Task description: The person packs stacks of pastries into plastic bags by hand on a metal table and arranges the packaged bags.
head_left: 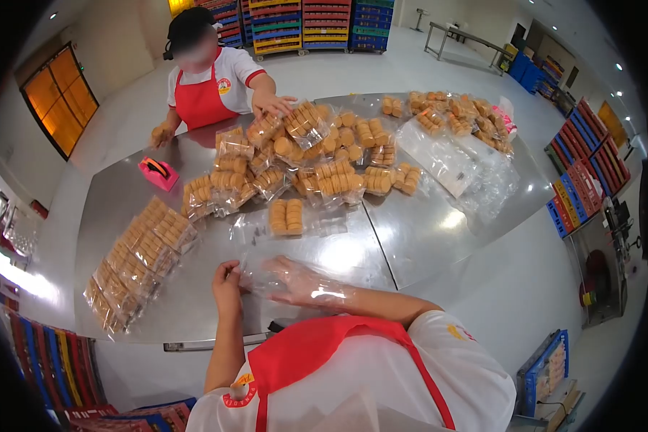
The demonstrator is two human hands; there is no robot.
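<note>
A clear plastic bag (258,282) is stretched between my hands near the table's front edge. My left hand (227,282) is closed, pinching the bag at its left end. Reaching in from the right, my right hand (294,282) shows through the clear plastic and seems to be inside the bag, its fingers stretched out. Just beyond my hands, two side-by-side stacks of round brown biscuits (286,217) lie on clear plastic. Behind them is a heap of bagged biscuits (331,180).
Rows of packed biscuits (138,261) lie at the left of the metal table (453,252). A pink-and-black tool (158,173) sits farther back. Flat clear bags (446,162) spread at the right. Across the table, a co-worker (209,86) touches the heap.
</note>
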